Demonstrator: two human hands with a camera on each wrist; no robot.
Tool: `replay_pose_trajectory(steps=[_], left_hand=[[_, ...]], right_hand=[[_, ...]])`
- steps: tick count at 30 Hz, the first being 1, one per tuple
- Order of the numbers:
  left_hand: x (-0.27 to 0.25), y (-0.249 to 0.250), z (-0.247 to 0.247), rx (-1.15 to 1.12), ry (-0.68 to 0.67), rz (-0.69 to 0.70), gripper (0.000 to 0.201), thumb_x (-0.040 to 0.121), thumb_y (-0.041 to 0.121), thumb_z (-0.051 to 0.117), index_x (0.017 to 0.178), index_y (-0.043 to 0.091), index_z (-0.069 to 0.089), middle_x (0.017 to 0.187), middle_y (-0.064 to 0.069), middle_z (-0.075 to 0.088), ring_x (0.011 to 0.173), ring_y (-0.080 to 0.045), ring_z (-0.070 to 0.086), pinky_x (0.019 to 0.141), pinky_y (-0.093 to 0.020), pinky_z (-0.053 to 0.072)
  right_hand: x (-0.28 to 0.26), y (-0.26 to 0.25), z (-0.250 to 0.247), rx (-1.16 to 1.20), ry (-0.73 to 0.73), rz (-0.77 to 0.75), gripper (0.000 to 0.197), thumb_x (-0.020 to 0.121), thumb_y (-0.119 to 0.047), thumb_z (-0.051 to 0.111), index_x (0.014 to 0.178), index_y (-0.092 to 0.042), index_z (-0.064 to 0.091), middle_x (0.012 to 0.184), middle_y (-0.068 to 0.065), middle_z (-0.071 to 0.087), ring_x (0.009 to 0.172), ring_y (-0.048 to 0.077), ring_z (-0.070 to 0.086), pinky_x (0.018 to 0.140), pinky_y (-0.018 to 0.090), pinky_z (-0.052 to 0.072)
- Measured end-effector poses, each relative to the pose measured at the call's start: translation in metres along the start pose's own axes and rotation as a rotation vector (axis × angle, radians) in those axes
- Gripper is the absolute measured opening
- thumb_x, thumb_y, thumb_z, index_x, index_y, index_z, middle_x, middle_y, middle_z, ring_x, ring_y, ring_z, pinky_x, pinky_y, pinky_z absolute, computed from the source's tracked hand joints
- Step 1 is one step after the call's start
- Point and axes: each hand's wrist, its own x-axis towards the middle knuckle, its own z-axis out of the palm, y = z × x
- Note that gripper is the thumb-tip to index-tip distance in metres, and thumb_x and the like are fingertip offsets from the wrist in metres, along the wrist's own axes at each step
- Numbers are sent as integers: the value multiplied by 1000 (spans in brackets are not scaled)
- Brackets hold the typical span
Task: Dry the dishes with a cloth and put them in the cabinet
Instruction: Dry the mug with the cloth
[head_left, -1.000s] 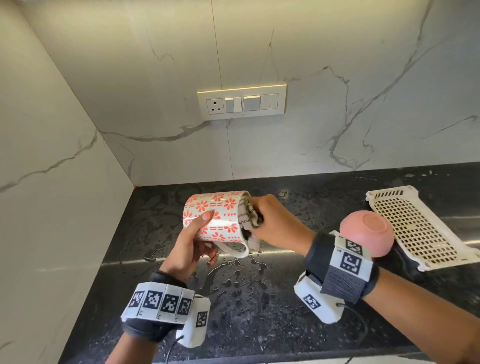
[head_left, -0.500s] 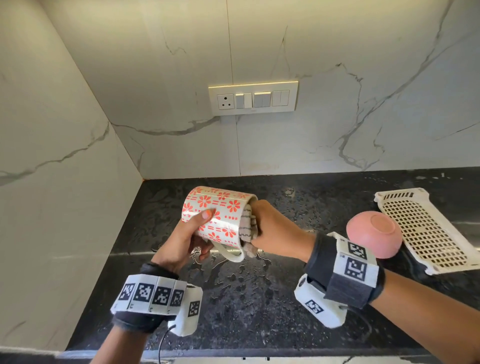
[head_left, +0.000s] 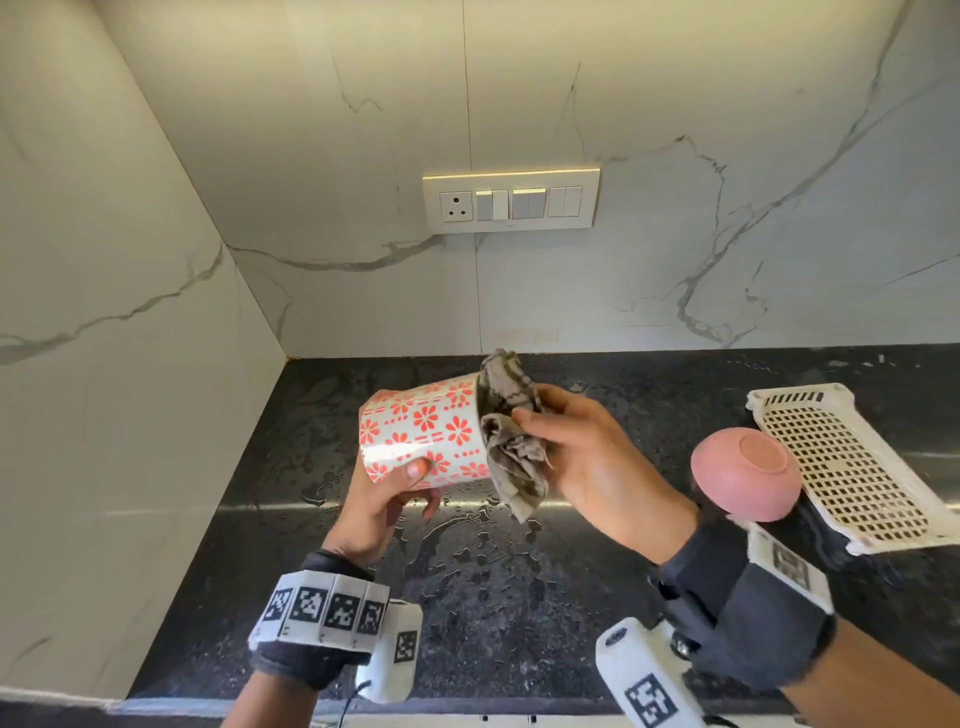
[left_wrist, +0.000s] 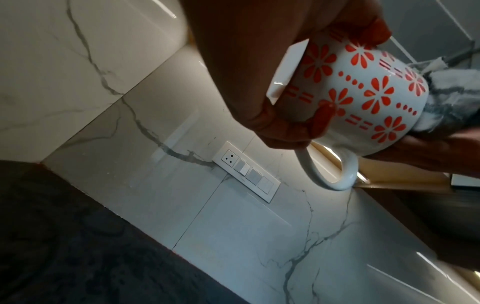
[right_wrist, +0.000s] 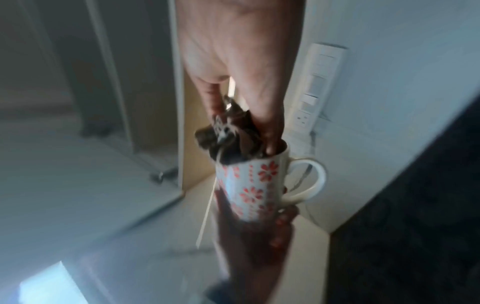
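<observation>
A white mug (head_left: 423, 434) with red flowers lies on its side in the air above the black counter (head_left: 493, 597), mouth to the right. My left hand (head_left: 387, 499) grips its base end from below; the left wrist view shows the mug (left_wrist: 363, 98) with its handle hanging down. My right hand (head_left: 582, 457) holds a crumpled grey cloth (head_left: 511, 436) bunched at the mug's mouth. In the blurred right wrist view the cloth (right_wrist: 228, 142) spills over the rim of the mug (right_wrist: 249, 189), with a fingertip inside the mouth.
A pink bowl (head_left: 745, 480) lies upside down on the counter at the right, beside a white perforated tray (head_left: 852, 462). Water puddles cover the counter under the hands. A switch panel (head_left: 511, 200) sits on the marble back wall; a side wall closes the left.
The mug has been raised a little and turned so its handle hangs down. The right hand has drawn back from the mug's mouth, pulling more cloth out.
</observation>
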Motion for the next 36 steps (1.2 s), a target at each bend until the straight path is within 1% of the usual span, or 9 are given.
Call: replay_pose_trajectory(steps=[4,9,13,17,22,25,28,32,36], left_hand=[[0,-1,0,-35,11,6,117,41,52,87,125,-6,30,85,-8,64,56,-15,58,37,-21,39],[-3,2,-7,15,-93,6,129,43,45,89,134,-11,18,99,-20,54,67,-17,63,40,-25,45],[3,18,-4,230,-226,90,98,52,42,85,125,20,23,117,0,49,106,-8,57,78,-21,52],[3,22,-4,285,-282,129,97,53,54,82,122,21,22,118,-5,44,114,-7,52,94,-21,43],[0,12,-4,192,-123,-55,124,33,62,84,130,10,29,107,-3,63,94,-12,66,66,-24,53],[2,8,2,127,-57,-118,89,42,56,80,108,5,50,76,-4,68,56,-21,60,37,-21,40],[2,15,7,7,-31,-265,55,55,53,62,80,3,56,53,-7,58,35,-16,44,32,-13,27],[6,24,3,15,-91,-516,47,70,53,58,73,6,57,54,-9,54,34,-15,39,33,-12,24],[8,21,6,65,-67,-450,43,66,47,64,82,7,61,60,-6,63,45,-18,53,37,-20,41]], right_hand=[[-4,13,-6,-665,160,-417,23,81,-11,66,104,-11,68,94,1,73,86,16,69,69,32,57],[1,4,-10,-1110,28,-331,16,89,-7,58,88,-1,73,88,1,73,76,15,69,59,32,53],[5,13,-4,-1111,-11,-174,21,92,0,50,104,1,67,82,-4,70,58,0,64,51,20,49],[12,21,-5,-593,-61,72,21,92,0,46,97,-5,66,67,-3,68,50,8,55,44,24,37],[16,15,-1,6,-230,200,42,65,-19,63,105,-8,64,88,5,71,72,18,67,50,22,51],[18,28,7,-279,-207,84,43,72,-11,54,115,-15,53,106,-3,70,99,10,66,81,19,52],[16,32,8,-648,-190,-22,51,75,-1,62,120,-21,48,119,-4,61,106,6,61,92,18,48],[13,32,0,-1052,-166,-117,56,80,-1,65,132,-9,45,130,2,56,113,5,53,92,19,47],[17,31,-5,-908,-106,26,53,76,-5,72,125,-7,52,122,3,63,111,15,60,95,30,50]])
